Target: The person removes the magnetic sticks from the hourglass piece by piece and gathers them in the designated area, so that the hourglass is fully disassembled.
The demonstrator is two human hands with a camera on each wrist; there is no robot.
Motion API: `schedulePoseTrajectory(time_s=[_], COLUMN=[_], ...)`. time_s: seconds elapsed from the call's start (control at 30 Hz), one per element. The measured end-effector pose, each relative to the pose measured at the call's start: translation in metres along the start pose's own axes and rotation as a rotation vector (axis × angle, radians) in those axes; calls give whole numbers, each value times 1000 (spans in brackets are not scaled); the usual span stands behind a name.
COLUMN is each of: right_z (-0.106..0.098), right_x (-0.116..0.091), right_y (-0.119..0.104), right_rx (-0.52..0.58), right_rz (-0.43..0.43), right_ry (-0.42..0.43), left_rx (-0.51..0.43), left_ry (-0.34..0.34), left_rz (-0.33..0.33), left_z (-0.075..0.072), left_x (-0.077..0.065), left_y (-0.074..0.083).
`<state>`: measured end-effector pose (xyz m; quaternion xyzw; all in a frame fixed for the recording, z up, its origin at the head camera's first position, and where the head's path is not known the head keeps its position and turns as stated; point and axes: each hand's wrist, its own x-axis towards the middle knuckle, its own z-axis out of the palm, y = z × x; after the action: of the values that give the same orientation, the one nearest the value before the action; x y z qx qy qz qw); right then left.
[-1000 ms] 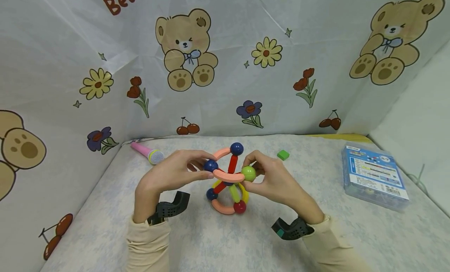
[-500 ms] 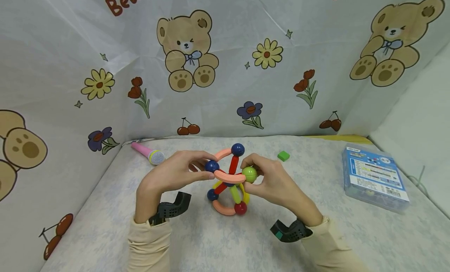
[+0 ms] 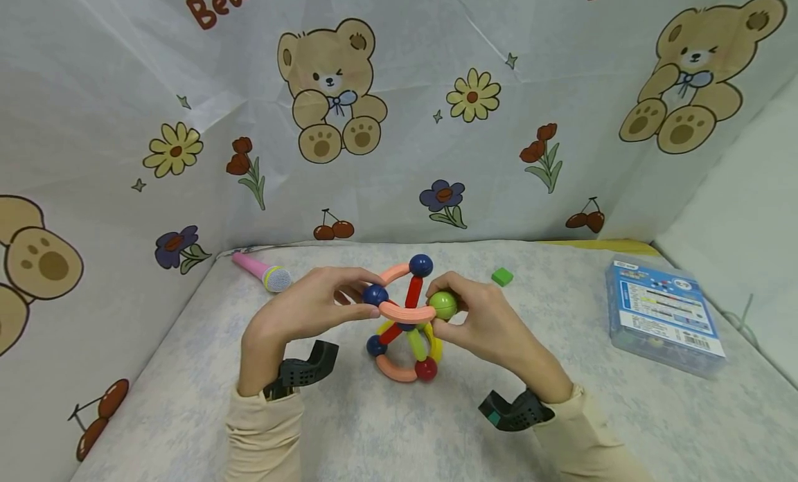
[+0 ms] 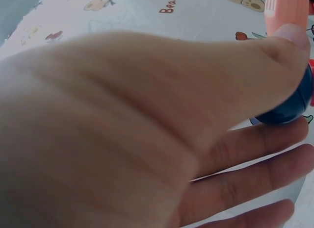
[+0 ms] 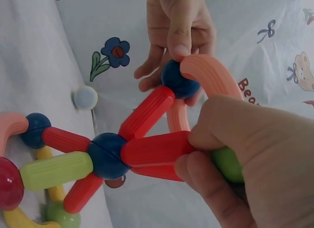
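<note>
A structure of magnetic balls and rods stands on the table in the head view. Its blue centre ball [image 5: 107,156] joins several red rods [image 5: 147,113] and a lime rod [image 3: 416,344]. My left hand [image 3: 318,302] pinches a blue ball [image 3: 375,295] at the left end of a curved pink rod [image 3: 406,313], thumb on the rod's end. At the other end, my right hand [image 3: 483,316] grips a green ball [image 3: 443,305], its fingertips also at the end of a red rod in the right wrist view. Below are a red ball [image 3: 427,369] and a yellow curved rod [image 3: 436,343].
A pink toy microphone [image 3: 262,271] lies at the back left. A small green block [image 3: 501,276] sits behind my right hand. To the right lies a clear plastic case [image 3: 663,316] with a blue label. A bear-print cloth [image 3: 399,163] hangs behind the table.
My right hand has shifted the green ball slightly up and to the right, and the ball has turned a little. My left hand has stayed almost still.
</note>
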<state>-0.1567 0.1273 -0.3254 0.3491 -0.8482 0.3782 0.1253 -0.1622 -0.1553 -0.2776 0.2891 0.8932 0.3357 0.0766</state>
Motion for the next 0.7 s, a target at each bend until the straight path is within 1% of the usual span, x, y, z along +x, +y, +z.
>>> schedulePoseTrajectory(time_s=[0.2, 0.37, 0.5, 0.7], right_z=[-9, -15, -15, -14], right_x=[-1, -4, -4, -1], right_y=[5, 11, 12, 11], right_rx=[84, 157, 178, 141], right_rz=[25, 74, 95, 95], right_ry=[-83, -131, -125, -55], left_rx=[-8, -6, -1, 3], left_ry=[0, -1, -1, 3], left_rz=[17, 7, 5, 7], left_z=[0, 0, 0, 0], left_x=[0, 0, 0, 0], left_y=[-1, -1, -1, -1])
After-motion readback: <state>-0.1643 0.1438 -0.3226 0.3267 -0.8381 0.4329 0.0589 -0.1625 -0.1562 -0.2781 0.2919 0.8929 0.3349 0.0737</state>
